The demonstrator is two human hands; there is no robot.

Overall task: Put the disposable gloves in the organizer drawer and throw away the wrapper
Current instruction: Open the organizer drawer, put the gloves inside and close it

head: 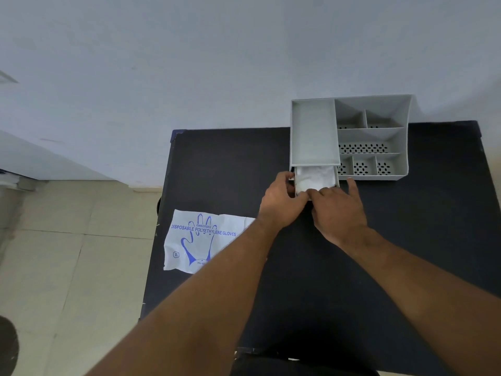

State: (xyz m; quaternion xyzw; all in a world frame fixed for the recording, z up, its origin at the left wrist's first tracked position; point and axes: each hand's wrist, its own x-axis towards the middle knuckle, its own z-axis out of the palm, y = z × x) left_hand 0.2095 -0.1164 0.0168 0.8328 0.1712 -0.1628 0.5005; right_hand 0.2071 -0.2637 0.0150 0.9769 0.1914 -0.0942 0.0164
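A grey organizer [379, 137] with several compartments stands at the far side of the black table [298, 280]. Its small drawer [337, 177] is pulled partway out at the front left, and a pile of clear disposable gloves [314, 176] lies inside it. My left hand [282, 204] grips the drawer's left front corner. My right hand [339, 210] rests on the drawer's front edge, with its fingers over the gloves and one finger stretched beside the organizer. The white wrapper [200, 241], printed with a blue hand and lettering, lies flat near the table's left edge.
A pale wall rises behind the table. Beige floor tiles [67, 253] show to the left, with a dark round object [8, 346] at the lower left corner of the view.
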